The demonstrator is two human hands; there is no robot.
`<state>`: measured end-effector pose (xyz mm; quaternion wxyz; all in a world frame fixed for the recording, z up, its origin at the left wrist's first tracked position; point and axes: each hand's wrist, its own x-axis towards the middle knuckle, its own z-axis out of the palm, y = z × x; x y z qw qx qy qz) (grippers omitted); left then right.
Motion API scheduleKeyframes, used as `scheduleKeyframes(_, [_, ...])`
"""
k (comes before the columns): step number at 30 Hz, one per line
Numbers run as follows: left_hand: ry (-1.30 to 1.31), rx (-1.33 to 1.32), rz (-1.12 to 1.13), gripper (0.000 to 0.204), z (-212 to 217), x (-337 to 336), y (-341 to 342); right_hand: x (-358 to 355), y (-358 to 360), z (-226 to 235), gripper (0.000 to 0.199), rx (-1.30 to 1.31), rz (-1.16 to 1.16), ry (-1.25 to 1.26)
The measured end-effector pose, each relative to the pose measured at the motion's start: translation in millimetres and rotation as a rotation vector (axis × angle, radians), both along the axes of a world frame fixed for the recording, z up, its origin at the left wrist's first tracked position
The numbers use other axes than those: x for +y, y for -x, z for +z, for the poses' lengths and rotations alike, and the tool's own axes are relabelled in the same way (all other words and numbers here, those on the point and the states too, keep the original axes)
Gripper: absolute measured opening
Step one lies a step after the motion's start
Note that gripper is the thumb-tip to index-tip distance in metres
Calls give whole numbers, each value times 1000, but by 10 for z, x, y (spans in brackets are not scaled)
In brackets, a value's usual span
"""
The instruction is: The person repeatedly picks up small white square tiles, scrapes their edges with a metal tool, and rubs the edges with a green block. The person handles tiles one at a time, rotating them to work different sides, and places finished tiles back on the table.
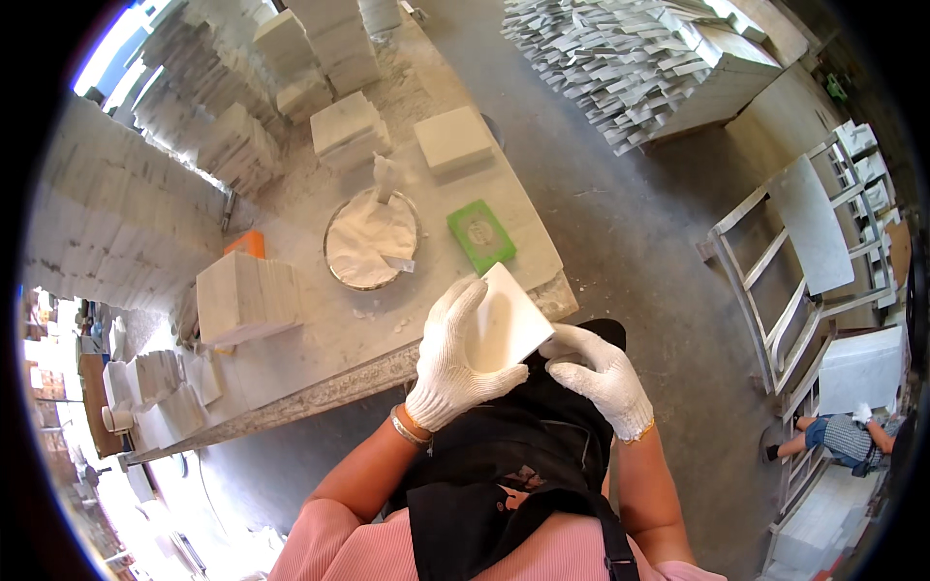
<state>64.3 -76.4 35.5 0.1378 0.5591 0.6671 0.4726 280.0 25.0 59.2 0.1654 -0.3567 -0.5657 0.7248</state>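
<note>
A square white stone tile (pixel 511 315) is tilted up in front of my body, over the table's near right corner. My left hand (pixel 451 358), in a white knitted glove, grips it from the left, with the thumb along its lower edge. My right hand (pixel 603 376), gloved too, is beside the tile's right corner with its fingers bent and the thumb apart. Whether its fingertips touch the edge I cannot tell. Just beyond the tile lies a green rectangular block (pixel 481 235). Left of that stands a round metal-rimmed bowl (pixel 334 268) of pale powder or cloth, with a small flat piece at its rim.
Stacked tiles (pixel 247 298) and an orange object (pixel 246 243) are on the table (pixel 363 334) at left. More stacks (pixel 347 129) stand farther back. Cut strips (pixel 610 68) are piled beyond the aisle. A wooden rack (pixel 760 266) and another person (pixel 841 438) are at right.
</note>
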Motion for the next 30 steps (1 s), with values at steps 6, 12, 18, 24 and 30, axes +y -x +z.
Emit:
scheduleKeyframes(6, [234, -448, -128, 109, 162, -25, -125, -68, 132, 201, 85, 6, -100, -654])
scheduleKeyframes(12, [325, -601, -208, 109, 178, -61, -173, -10, 147, 300, 59, -2, -214, -706])
scheduleKeyframes(18, [276, -467, -183, 111, 151, -97, -268, 21, -68, 239, 42, 49, -459, -224])
scheduleKeyframes(24, [9, 39, -51, 101, 144, -57, -379, -258, -103, 41, 73, 236, -235, 37])
scheduleKeyframes(30, [-150, 164, 23, 95, 140, -16, -450, -381, 33, 16, 70, 296, -205, 151])
